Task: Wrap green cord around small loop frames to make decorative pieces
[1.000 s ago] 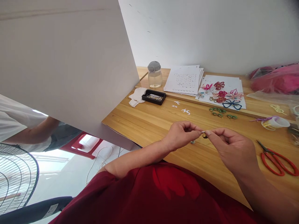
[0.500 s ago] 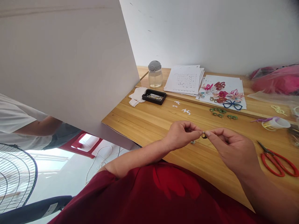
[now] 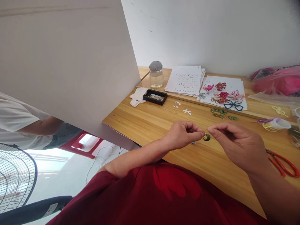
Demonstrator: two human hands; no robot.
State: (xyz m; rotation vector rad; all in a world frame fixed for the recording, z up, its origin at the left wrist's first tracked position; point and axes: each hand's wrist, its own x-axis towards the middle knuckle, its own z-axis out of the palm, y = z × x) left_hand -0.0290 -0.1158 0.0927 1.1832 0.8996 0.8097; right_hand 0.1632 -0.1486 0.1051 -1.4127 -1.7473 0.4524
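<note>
My left hand (image 3: pixel 184 135) pinches a small dark green curled piece (image 3: pixel 207 137) by one end, and its hooked part hangs free past the fingertips. Just right of it, my right hand (image 3: pixel 239 145) is closed with thumb and forefinger pressed together, a little apart from the piece. Whether a fine thread runs between those fingertips I cannot make out. Beneath the left fingertips a small pale green bit (image 3: pixel 194 142) lies on the wooden table (image 3: pixel 140 125). Similar green curled pieces (image 3: pixel 218 115) rest farther back. Red-handled scissors (image 3: pixel 284 162) lie beside my right wrist, which partly hides them.
White paper cutouts (image 3: pixel 187 112) lie mid-table. Behind them are a black tray (image 3: pixel 155 97), a bottle (image 3: pixel 156 75), stacked cut paper sheets (image 3: pixel 184 79) and colourful flower shapes (image 3: pixel 223 94). A thread spool (image 3: pixel 276 124) and pink bag (image 3: pixel 278 81) sit right. A partition (image 3: pixel 70 62) borders the left.
My right hand has moved right and slightly up, off the curled piece, which now shows more fully in my left fingers. My right wrist now covers part of the scissors.
</note>
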